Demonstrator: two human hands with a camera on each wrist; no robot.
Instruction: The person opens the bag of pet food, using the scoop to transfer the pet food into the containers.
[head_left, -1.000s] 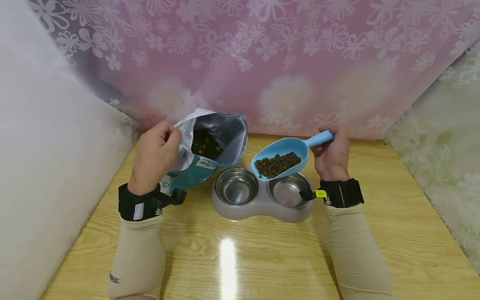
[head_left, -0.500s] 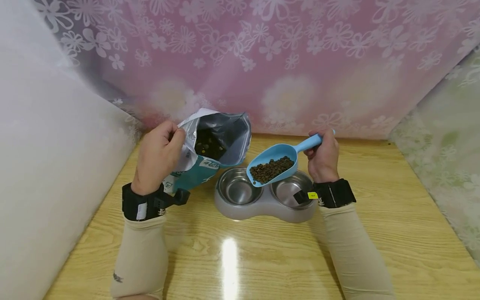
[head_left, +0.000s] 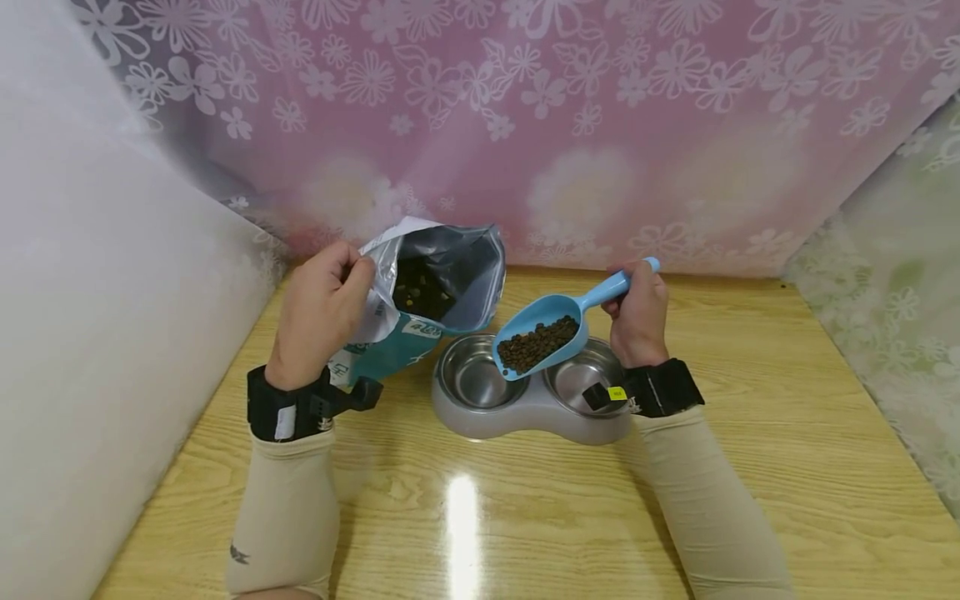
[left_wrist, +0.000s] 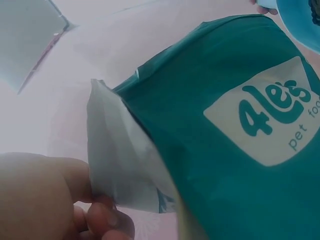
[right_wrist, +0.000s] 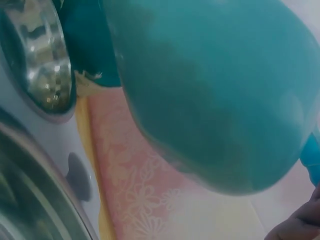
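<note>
My left hand [head_left: 318,312] pinches the opened edge of a teal pet food bag [left_wrist: 200,115], thumb against fingers. The bag's silver-lined mouth gapes, with dark contents down inside. My right hand [head_left: 641,321] grips the handle of a light blue scoop [head_left: 536,312], which carries a heap of brown kibble [head_left: 538,343]. In the head view the scoop overlaps both metal bowls of the grey double feeder, its lip over the inner rim of the left bowl [head_left: 480,387]. The right bowl [head_left: 573,383] is partly covered by the scoop and the wrist camera. Both bowls' visible floors are bare metal.
The grey feeder base [head_left: 525,417] stands on a wood-grain table [head_left: 570,517], right of the bag. A pink floral sheet [head_left: 585,167] rises behind the table. A white wall [head_left: 112,292] bounds the left side, and a pale green floral sheet [head_left: 885,292] the right.
My right hand has brought the loaded scoop left and slightly toward me, its lip now over the left bowl's edge. My left hand keeps its pinch on the bag; the view has shifted slightly.
</note>
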